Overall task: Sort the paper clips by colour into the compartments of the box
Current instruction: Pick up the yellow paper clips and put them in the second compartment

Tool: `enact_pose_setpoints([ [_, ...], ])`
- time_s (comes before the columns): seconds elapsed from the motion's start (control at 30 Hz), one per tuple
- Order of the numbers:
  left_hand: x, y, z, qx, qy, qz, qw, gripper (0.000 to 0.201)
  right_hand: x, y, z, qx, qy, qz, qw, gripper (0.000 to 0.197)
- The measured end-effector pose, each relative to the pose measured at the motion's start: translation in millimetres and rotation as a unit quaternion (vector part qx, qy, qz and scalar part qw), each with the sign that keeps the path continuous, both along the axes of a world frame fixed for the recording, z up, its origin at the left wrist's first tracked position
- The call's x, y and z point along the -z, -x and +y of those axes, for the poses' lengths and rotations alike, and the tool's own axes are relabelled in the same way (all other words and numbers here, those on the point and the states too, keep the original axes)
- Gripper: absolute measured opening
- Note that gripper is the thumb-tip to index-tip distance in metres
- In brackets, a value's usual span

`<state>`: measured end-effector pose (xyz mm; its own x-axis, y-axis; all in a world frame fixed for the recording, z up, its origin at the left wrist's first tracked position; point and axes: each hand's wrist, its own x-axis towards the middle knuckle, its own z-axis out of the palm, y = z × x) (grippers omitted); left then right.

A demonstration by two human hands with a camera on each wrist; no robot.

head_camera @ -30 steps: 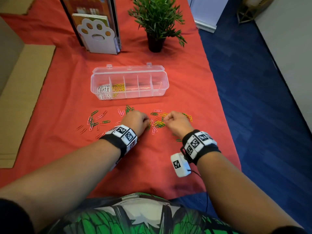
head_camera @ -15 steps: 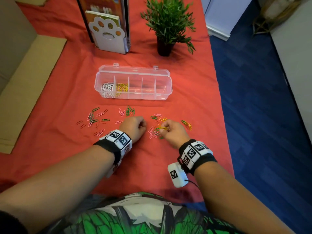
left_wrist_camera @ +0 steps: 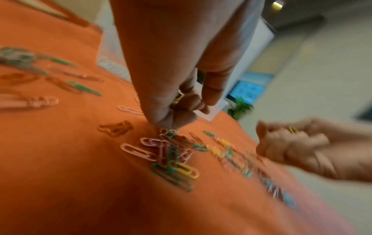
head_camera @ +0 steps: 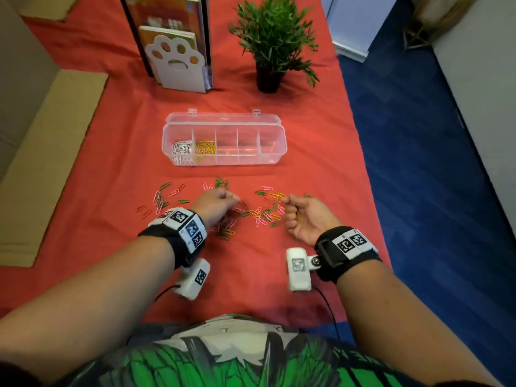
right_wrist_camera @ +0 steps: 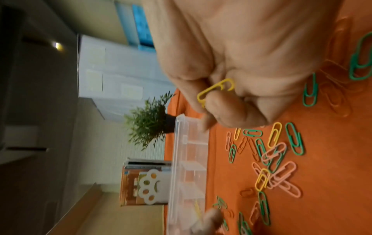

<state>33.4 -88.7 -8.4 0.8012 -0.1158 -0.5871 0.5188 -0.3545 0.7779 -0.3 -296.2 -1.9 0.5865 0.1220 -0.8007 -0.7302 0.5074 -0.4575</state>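
- Right hand lifted a little off the red cloth, fingers curled around a yellow paper clip.
- Left hand low over the scattered clips, fingers bunched; a yellow clip shows tucked in its curled fingers.
- Loose green, pink, yellow and red clips lie on the cloth between and left of the hands.
- Clear box sits beyond, lid open: white clips in the leftmost compartment, yellow clips in the next.
- Potted plant and paw-print bookend farther back.
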Motion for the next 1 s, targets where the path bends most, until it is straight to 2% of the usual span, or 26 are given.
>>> enact_pose_setpoints([
  [0.07,2,1,5,0.09,-0.071,-0.082,0.99,0.006,3,3,2,0.023,0.026,-0.015,0.999,0.025],
  [0.13,6,2,7,0.177,-0.129,-0.147,0.965,0.014,5,7,6,0.02,0.08,-0.022,0.996,0.02],
  [0.2,7,3,3,0.241,-0.183,-0.202,0.931,0.022,10,9,11,-0.016,0.189,-0.03,0.981,0.015],
  [0.23,7,4,0,0.262,-0.204,-0.221,0.917,0.025,13,8,13,-0.051,0.272,-0.04,0.96,0.016],
  [0.27,8,4,-4,0.28,-0.218,-0.237,0.905,0.027,17,8,14,-0.098,0.359,-0.057,0.927,0.017],
  [0.33,9,5,-14,0.312,-0.24,-0.258,0.882,0.031,19,7,18,-0.214,0.513,-0.117,0.823,0.016],
  [0.4,10,5,-20,0.345,-0.262,-0.274,0.859,0.031,24,7,20,-0.298,0.598,-0.167,0.725,0.011],
  [0.53,17,7,-25,0.381,-0.307,-0.283,0.825,0.025,33,7,24,-0.382,0.635,-0.219,0.635,0.017],
  [0.67,25,9,-24,0.344,-0.314,-0.287,0.837,0.019,36,8,27,-0.426,0.676,-0.25,0.547,0.024],
  [0.7,26,10,-23,0.326,-0.308,-0.282,0.848,0.019,36,8,28,-0.437,0.676,-0.249,0.538,0.026],
  [0.73,26,11,-22,0.297,-0.293,-0.275,0.866,0.018,37,7,28,-0.443,0.672,-0.248,0.539,0.028],
  [0.83,22,16,-18,0.181,-0.218,-0.253,0.925,0.011,38,2,23,-0.448,0.636,-0.242,0.579,0.026],
  [0.9,20,19,-15,0.123,-0.163,-0.206,0.957,0.008,36,1,19,-0.438,0.624,-0.251,0.596,0.019],
  [0.97,18,20,-12,0.071,-0.086,-0.136,0.984,0.013,33,3,15,-0.436,0.633,-0.261,0.584,0.016],
  [1.0,18,20,-10,0.044,-0.048,-0.1,0.993,0.018,31,5,14,-0.441,0.645,-0.264,0.565,0.016],
])
